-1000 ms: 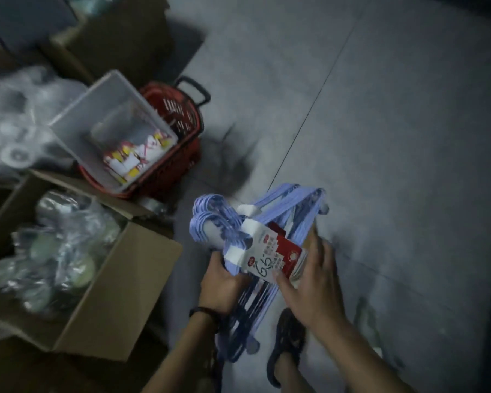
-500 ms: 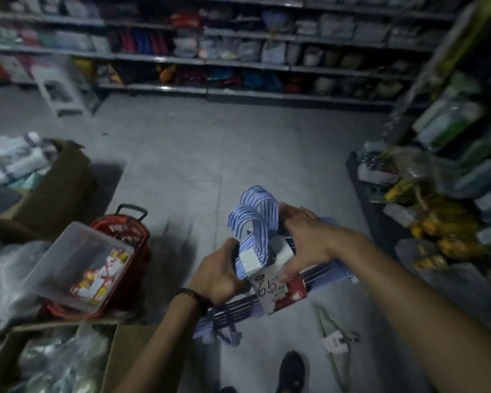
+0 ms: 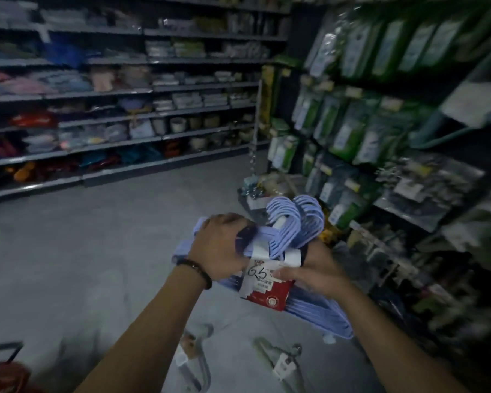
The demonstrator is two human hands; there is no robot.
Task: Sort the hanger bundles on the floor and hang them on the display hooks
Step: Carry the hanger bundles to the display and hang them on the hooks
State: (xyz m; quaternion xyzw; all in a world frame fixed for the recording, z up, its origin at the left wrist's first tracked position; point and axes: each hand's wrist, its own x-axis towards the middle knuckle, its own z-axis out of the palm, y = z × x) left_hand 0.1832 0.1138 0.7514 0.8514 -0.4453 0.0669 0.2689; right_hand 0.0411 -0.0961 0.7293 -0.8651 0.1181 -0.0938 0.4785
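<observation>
Left hand (image 3: pixel 220 248) and right hand (image 3: pixel 313 272) grip the blue hanger bundle (image 3: pixel 289 236).

A: Hands?
B: Two: left hand (image 3: pixel 221 248), right hand (image 3: pixel 315 275).
A: Blue hangers?
B: One blue hanger stack (image 3: pixel 291 222), one price card (image 3: pixel 267 290); hooks in two clusters, so perhaps two bundles, too blurred for counting singly.
A: Floor?
B: Pale hanger (image 3: pixel 196 361), second pale hanger (image 3: pixel 278 361); one red basket (image 3: pixel 0 377).

Hangers (image 3: pixel 284 222): pale blue plastic, smooth, slight sheen.
Label (image 3: pixel 267 290): red and white paper card, lightly glossy.
Floor (image 3: pixel 68 251): grey, matt, smooth.
Shelves (image 3: pixel 119 150), upper left of the frame: grey painted metal.
Packets (image 3: pixel 349 131), right: shiny plastic film.
Wristband (image 3: pixel 194 269): dark beads, dull.
</observation>
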